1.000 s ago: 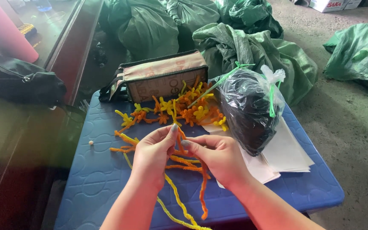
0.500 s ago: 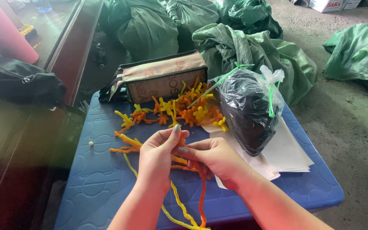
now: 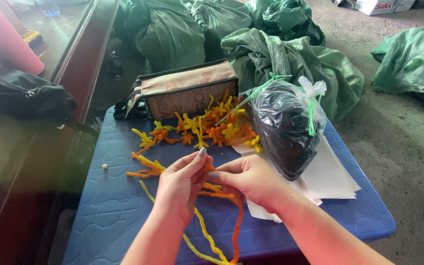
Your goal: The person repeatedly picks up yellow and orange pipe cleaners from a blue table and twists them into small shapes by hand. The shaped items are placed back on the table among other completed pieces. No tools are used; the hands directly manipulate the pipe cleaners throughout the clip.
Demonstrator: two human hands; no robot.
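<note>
**Two hands pinch fuzzy wires above a blue surface**

An orange pipe cleaner (image 3: 236,223) and a yellow pipe cleaner (image 3: 203,234) sit low in the centre of the frame, their upper ends caught between the two hands and their loose ends trailing toward the bottom edge. The left hand (image 3: 181,184) is closed, fingertips pinching the wires; the right hand (image 3: 251,179) is closed on them too, touching the left. Just above lies a pile of twisted orange and yellow pieces (image 3: 199,130) on the blue surface (image 3: 109,206). A dark plastic bag (image 3: 285,127) tied with green string stands to the right on white paper sheets (image 3: 330,179). A tan pouch (image 3: 185,91) lies beyond the pile, with green sacks (image 3: 295,59) behind. A small bead (image 3: 105,167) rests at left.
</note>
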